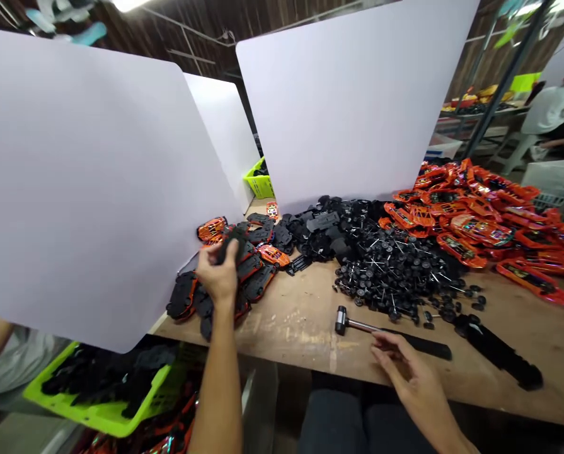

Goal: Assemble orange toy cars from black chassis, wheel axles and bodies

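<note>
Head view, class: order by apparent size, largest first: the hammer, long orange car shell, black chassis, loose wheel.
Hammer and orange car shell: unsure, since the hammer looks longer but lies nearer the camera.
Then black chassis.
Smallest: loose wheel.

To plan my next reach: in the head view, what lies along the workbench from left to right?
Black toy-car chassis, black wheels on axles, orange toy-car bodies.
</note>
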Available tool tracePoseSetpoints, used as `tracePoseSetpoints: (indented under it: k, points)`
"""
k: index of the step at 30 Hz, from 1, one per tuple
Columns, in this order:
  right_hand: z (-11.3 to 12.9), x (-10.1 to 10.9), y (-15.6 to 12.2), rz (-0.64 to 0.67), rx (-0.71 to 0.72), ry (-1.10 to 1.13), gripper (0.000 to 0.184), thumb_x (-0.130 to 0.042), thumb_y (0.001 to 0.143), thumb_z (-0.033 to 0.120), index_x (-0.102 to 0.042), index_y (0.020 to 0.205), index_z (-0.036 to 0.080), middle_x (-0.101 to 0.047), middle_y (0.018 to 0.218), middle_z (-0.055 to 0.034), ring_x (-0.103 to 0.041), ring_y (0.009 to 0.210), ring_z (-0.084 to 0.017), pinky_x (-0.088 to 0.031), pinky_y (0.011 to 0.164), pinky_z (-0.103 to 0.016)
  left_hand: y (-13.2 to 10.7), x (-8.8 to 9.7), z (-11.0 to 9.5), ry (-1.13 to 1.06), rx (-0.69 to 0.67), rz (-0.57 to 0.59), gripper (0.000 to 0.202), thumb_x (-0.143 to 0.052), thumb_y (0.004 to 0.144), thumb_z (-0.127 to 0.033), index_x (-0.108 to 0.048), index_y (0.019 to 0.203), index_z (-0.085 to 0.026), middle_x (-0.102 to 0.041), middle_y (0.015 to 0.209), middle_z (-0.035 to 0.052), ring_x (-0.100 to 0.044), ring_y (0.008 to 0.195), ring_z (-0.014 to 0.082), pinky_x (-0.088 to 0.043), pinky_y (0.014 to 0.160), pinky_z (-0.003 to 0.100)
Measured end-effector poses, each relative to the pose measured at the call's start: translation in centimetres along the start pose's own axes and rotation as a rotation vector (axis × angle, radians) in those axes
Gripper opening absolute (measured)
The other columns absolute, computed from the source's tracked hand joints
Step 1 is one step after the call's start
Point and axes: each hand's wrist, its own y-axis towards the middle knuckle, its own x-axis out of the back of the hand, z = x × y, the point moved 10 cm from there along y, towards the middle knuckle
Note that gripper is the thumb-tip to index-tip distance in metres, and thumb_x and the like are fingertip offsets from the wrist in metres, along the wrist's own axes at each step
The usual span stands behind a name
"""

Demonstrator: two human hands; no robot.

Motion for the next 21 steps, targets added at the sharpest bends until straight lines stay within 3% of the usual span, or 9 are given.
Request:
tracePoseSetpoints:
  k: [3, 5, 7, 10, 12, 14, 16, 18, 21]
  points:
    - [0.9, 0.0, -0.2, -0.018, 0.050, -0.056, 0.029, -0.064, 0.098, 0.049, -0.072, 0.118, 0.029, -0.078, 0.111, -0.0068, -0.077, 0.092, -0.026, -0.068, 0.084, -0.038, 5.6, -1.8, 0.8, 0.208, 0.001, -0.052, 0.040, -0.077, 0.083, -0.039, -0.068, 0.111, -0.012, -0.065, 0.128, 0.0205, -0.054, 0.126, 0.0385, -0.037, 0.112, 0.055]
    - [1.0, 0.1, -0.3, -0.056, 0.075, -0.078, 0.027, -0.063, 0.099, 0.047, -0.071, 0.119, 0.030, -0.077, 0.111, -0.0073, -0.077, 0.090, -0.026, -0.068, 0.081, -0.038, 5.7, -3.5, -0.3, 0.260, -0.100, -0.041, 0.041, -0.073, 0.086, -0.035, -0.067, 0.119, -0.011, -0.057, 0.140, 0.0239, -0.046, 0.135, 0.0416, -0.031, 0.115, 0.060]
    - [1.0, 0.0, -0.4, -0.078, 0.097, -0.093, 0.025, -0.062, 0.100, 0.044, -0.070, 0.120, 0.031, -0.076, 0.113, -0.0075, -0.076, 0.091, -0.026, -0.067, 0.080, -0.039, 2.6, -7.4, -2.8, 0.328, -0.345, 0.167, 0.035, -0.064, 0.093, -0.037, -0.069, 0.119, -0.015, -0.059, 0.138, 0.0212, -0.049, 0.134, 0.0380, -0.033, 0.115, 0.057]
    - [1.1, -0.4, -0.3, -0.076, 0.096, -0.108, 0.024, -0.060, 0.101, 0.042, -0.070, 0.120, 0.031, -0.075, 0.116, -0.0078, -0.075, 0.092, -0.026, -0.067, 0.075, -0.037, -6.9, -15.2, -4.6, 0.470, -0.669, 0.717, 0.036, -0.060, 0.096, -0.043, -0.072, 0.120, -0.018, -0.058, 0.145, 0.0195, -0.045, 0.141, 0.0375, -0.027, 0.120, 0.059]
    - [1.0, -0.4, -0.2, -0.063, 0.077, -0.112, 0.024, -0.060, 0.102, 0.042, -0.070, 0.120, 0.031, -0.074, 0.117, -0.0080, -0.074, 0.090, -0.026, -0.066, 0.068, -0.035, -11.2, -17.3, -4.6, 0.499, -0.698, 0.826, 0.039, -0.062, 0.095, -0.040, -0.070, 0.126, -0.017, -0.055, 0.151, 0.0212, -0.041, 0.146, 0.0390, -0.016, 0.124, 0.063]
    - [1.1, -0.1, -0.2, -0.055, 0.074, -0.115, 0.024, -0.060, 0.102, 0.042, -0.070, 0.120, 0.031, -0.074, 0.117, -0.0078, -0.074, 0.090, -0.026, -0.066, 0.067, -0.035, -14.1, -17.8, -4.5, 0.500, -0.701, 0.855, 0.039, -0.060, 0.096, -0.035, -0.069, 0.128, -0.015, -0.051, 0.156, 0.0222, -0.035, 0.151, 0.0396, -0.007, 0.126, 0.065]
    - [1.3, 0.5, -0.3, -0.065, 0.086, -0.121, 0.023, -0.059, 0.102, 0.041, -0.070, 0.119, 0.030, -0.074, 0.117, -0.0075, -0.074, 0.091, -0.026, -0.066, 0.073, -0.037, -16.3, -16.9, -4.7, 0.476, -0.717, 0.869, 0.037, -0.059, 0.096, -0.032, -0.069, 0.127, -0.015, -0.049, 0.159, 0.0219, -0.031, 0.155, 0.0387, -0.002, 0.127, 0.064]
    - [1.5, 1.4, -0.1, -0.083, 0.094, -0.130, 0.022, -0.059, 0.103, 0.040, -0.070, 0.118, 0.029, -0.073, 0.117, -0.0076, -0.073, 0.092, -0.026, -0.065, 0.079, -0.039, -17.7, -14.8, -4.5, 0.430, -0.678, 0.856, 0.036, -0.060, 0.095, -0.030, -0.068, 0.126, -0.015, -0.050, 0.158, 0.0229, -0.033, 0.154, 0.0395, -0.006, 0.127, 0.063]
    - [2.4, 2.6, 0.9, -0.105, 0.127, -0.152, 0.022, -0.057, 0.104, 0.038, -0.069, 0.119, 0.027, -0.071, 0.120, -0.0087, -0.072, 0.096, -0.026, -0.063, 0.085, -0.041, -18.5, -11.6, -2.8, 0.398, -0.438, 0.828, 0.035, -0.064, 0.092, -0.032, -0.067, 0.123, -0.015, -0.055, 0.148, 0.0267, -0.042, 0.145, 0.0446, -0.023, 0.121, 0.066]
